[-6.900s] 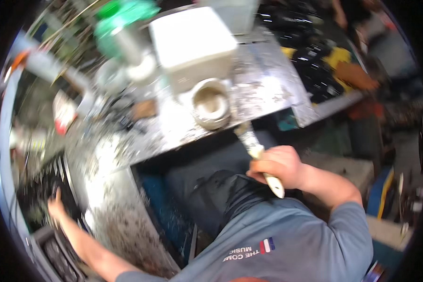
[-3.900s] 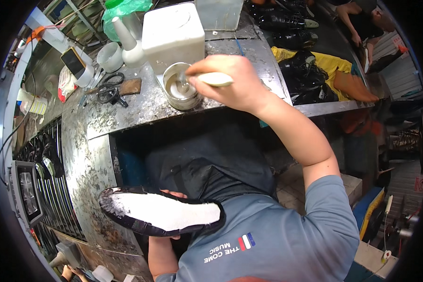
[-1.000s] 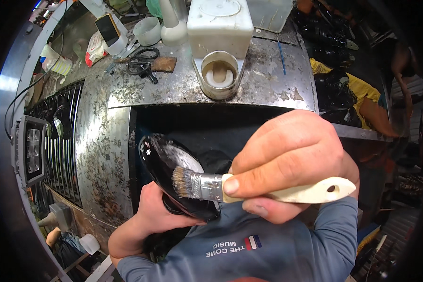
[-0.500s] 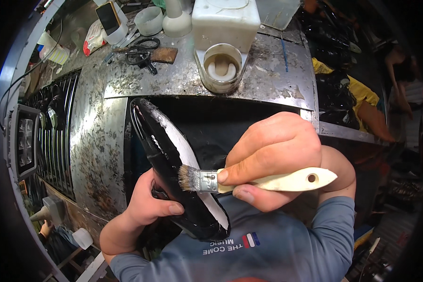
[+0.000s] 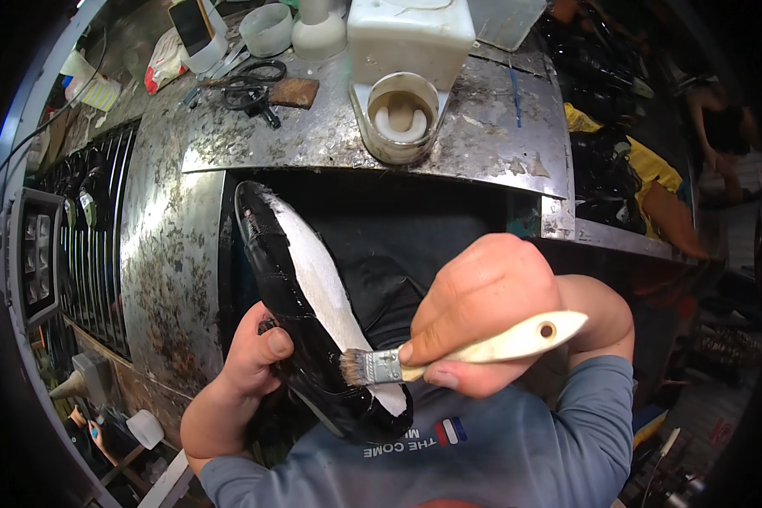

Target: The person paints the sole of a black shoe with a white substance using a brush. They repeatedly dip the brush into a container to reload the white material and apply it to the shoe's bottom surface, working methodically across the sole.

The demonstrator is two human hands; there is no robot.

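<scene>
Left hand (image 5: 250,356): fingers wrap the black shoe (image 5: 313,313), white sole up.
Right hand (image 5: 487,326): fingers pinch the brush (image 5: 461,347), bristles touching the sole.
Worktop (image 5: 313,140): glue pot (image 5: 398,118) sits there.

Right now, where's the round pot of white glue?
In the head view the round glue pot sits at top centre on the worn metal bench, just in front of the white plastic jug and right of the scissors.

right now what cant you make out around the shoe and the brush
- Left hand: its fingers, head view, hidden behind the black shoe.
- Shoe's upper: turned away; only its white sole shows.
- Brush: mid handle covered by the right hand.
- Round tin: its pale contents cannot be identified.
</scene>
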